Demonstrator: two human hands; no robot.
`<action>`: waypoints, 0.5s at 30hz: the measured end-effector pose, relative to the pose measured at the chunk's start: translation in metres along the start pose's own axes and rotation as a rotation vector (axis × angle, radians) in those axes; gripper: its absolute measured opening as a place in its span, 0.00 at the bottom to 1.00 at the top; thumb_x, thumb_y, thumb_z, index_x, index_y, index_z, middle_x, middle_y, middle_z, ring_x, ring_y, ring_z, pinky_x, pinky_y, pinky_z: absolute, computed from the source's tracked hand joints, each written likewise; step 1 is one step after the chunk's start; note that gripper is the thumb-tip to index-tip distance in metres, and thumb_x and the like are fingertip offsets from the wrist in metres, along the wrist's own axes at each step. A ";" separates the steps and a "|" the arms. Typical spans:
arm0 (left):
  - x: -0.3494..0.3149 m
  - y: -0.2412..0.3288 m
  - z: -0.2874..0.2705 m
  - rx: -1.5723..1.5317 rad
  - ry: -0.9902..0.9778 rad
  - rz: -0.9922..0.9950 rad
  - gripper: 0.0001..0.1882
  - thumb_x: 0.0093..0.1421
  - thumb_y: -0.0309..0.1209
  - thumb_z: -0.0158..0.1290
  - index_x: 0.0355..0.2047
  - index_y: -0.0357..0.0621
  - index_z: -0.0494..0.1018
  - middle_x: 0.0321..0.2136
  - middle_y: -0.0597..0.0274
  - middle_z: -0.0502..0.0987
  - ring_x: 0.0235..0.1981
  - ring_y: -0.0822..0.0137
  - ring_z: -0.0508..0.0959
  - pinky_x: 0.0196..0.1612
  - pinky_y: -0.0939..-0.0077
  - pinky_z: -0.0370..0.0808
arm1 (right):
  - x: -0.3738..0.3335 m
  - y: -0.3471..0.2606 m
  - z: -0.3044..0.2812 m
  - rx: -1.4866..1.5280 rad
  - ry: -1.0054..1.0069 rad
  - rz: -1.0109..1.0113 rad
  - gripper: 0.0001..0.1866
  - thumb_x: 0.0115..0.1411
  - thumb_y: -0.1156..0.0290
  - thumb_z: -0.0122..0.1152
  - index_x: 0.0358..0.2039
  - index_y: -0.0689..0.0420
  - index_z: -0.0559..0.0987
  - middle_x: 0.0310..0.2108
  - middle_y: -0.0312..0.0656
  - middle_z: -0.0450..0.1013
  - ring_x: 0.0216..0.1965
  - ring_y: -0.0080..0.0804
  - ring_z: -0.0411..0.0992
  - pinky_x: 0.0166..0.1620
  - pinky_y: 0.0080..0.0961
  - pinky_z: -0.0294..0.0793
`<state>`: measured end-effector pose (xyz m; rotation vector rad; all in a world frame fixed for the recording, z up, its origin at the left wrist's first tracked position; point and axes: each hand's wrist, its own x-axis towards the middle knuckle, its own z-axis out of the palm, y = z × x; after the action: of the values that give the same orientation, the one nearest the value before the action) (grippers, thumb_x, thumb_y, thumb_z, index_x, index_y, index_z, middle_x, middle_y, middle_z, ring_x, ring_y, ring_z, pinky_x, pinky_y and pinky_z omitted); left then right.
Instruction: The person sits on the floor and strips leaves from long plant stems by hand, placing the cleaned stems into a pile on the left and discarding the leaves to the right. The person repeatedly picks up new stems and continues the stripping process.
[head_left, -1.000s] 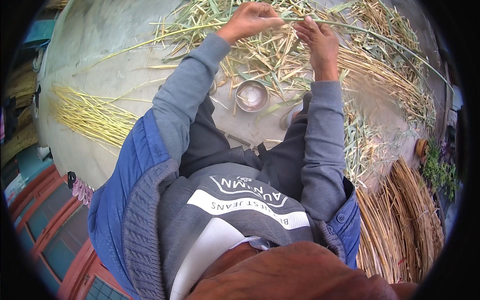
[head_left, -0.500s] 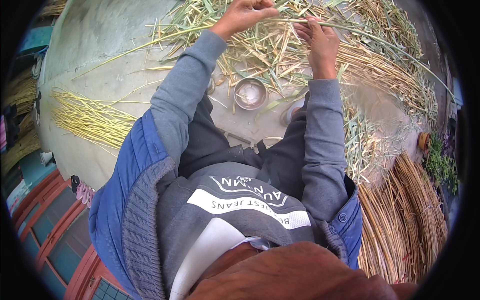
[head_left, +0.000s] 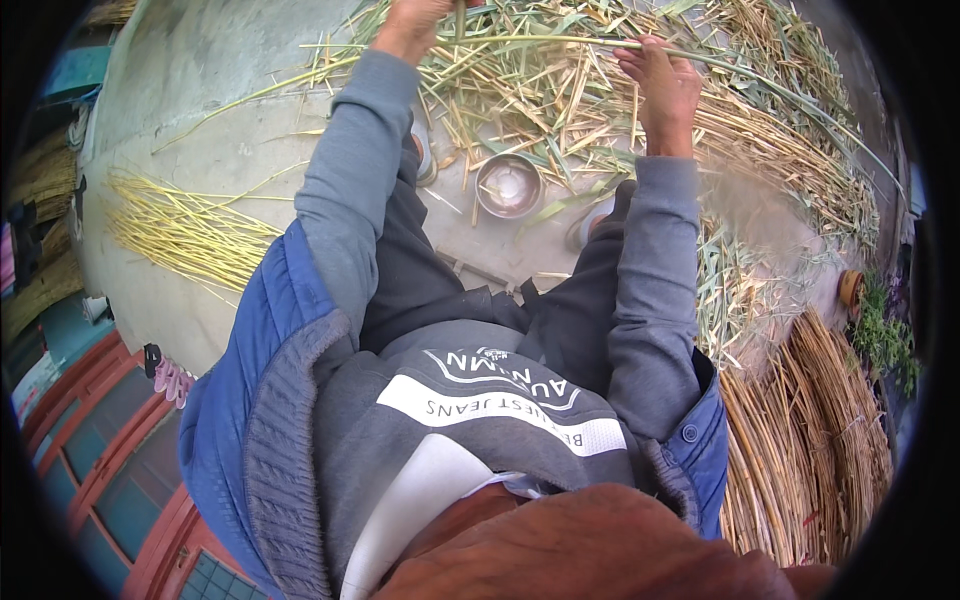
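A long green reed stalk stretches across the top of the view, its thin ends drooping to the left and right. My right hand pinches it between thumb and fingers. Farther left, my left hand is closed around the stalk, partly cut off by the upper edge. A short brownish piece stands beside its fingers; I cannot make out what it is. Below the stalk lies a litter of cut leaves and straw. A metal bowl with pale contents rests on the ground between my feet.
Yellow-green peeled stalks lie in a sheaf on the left. Dry reed bundles lie at the lower right, with more reeds above them. A plant pot stands at the right edge. Red-framed panes are at lower left.
My left hand has slid left along the stalk, away from the right hand. The right hand has shifted slightly right and still pinches the stalk.
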<state>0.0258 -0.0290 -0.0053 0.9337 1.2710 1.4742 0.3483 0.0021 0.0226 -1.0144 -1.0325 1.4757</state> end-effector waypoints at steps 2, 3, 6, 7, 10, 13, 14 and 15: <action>0.004 0.007 -0.019 -0.079 0.045 -0.045 0.13 0.66 0.37 0.61 0.31 0.40 0.79 0.26 0.61 0.82 0.27 0.69 0.81 0.34 0.73 0.77 | 0.000 0.000 -0.004 -0.035 0.034 -0.027 0.13 0.67 0.71 0.62 0.44 0.68 0.76 0.35 0.51 0.81 0.34 0.37 0.84 0.36 0.22 0.85; 0.003 0.011 -0.025 -0.084 0.123 -0.042 0.14 0.66 0.39 0.61 0.31 0.40 0.78 0.25 0.60 0.81 0.26 0.65 0.81 0.33 0.69 0.77 | 0.000 0.000 -0.004 -0.031 -0.020 -0.008 0.13 0.67 0.70 0.62 0.44 0.68 0.76 0.35 0.52 0.81 0.34 0.37 0.84 0.37 0.22 0.86; -0.009 0.017 -0.019 1.387 0.151 0.607 0.16 0.62 0.42 0.61 0.34 0.40 0.78 0.26 0.54 0.81 0.29 0.54 0.81 0.34 0.58 0.75 | -0.004 0.007 0.007 -0.037 -0.075 0.062 0.15 0.67 0.68 0.63 0.45 0.69 0.76 0.35 0.53 0.81 0.35 0.38 0.84 0.37 0.23 0.86; -0.016 0.016 -0.008 1.453 0.199 0.813 0.18 0.60 0.45 0.60 0.34 0.40 0.77 0.30 0.50 0.81 0.34 0.47 0.80 0.38 0.51 0.73 | -0.007 0.011 0.014 -0.023 -0.108 0.080 0.16 0.67 0.67 0.63 0.46 0.69 0.76 0.36 0.53 0.81 0.36 0.39 0.84 0.39 0.24 0.86; -0.028 0.017 0.038 1.097 0.023 0.886 0.16 0.59 0.41 0.64 0.33 0.40 0.80 0.31 0.55 0.82 0.34 0.55 0.81 0.39 0.59 0.75 | -0.012 0.024 0.038 0.059 -0.227 0.161 0.17 0.67 0.66 0.64 0.46 0.68 0.76 0.36 0.53 0.81 0.37 0.39 0.84 0.41 0.24 0.86; -0.039 0.021 0.061 0.631 -0.314 0.286 0.13 0.60 0.37 0.65 0.33 0.39 0.82 0.27 0.57 0.82 0.28 0.67 0.80 0.33 0.69 0.76 | -0.010 0.030 0.049 0.128 -0.232 0.225 0.17 0.66 0.67 0.66 0.46 0.68 0.76 0.37 0.53 0.81 0.38 0.39 0.84 0.42 0.24 0.86; -0.042 0.023 0.061 0.667 -0.277 0.381 0.10 0.62 0.34 0.64 0.31 0.39 0.82 0.24 0.61 0.82 0.26 0.75 0.78 0.29 0.75 0.75 | -0.007 0.028 0.046 0.140 -0.222 0.229 0.16 0.65 0.68 0.67 0.46 0.68 0.77 0.37 0.53 0.81 0.38 0.39 0.84 0.41 0.24 0.86; -0.041 0.025 0.056 0.660 -0.301 0.275 0.09 0.62 0.34 0.64 0.31 0.40 0.82 0.24 0.62 0.82 0.26 0.75 0.78 0.29 0.75 0.75 | -0.003 0.027 0.042 0.143 -0.208 0.258 0.16 0.65 0.68 0.67 0.46 0.68 0.77 0.37 0.53 0.81 0.38 0.39 0.84 0.41 0.24 0.87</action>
<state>0.0855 -0.0543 0.0306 1.7502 1.4636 1.0508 0.3015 -0.0080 0.0087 -0.9319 -0.9499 1.8707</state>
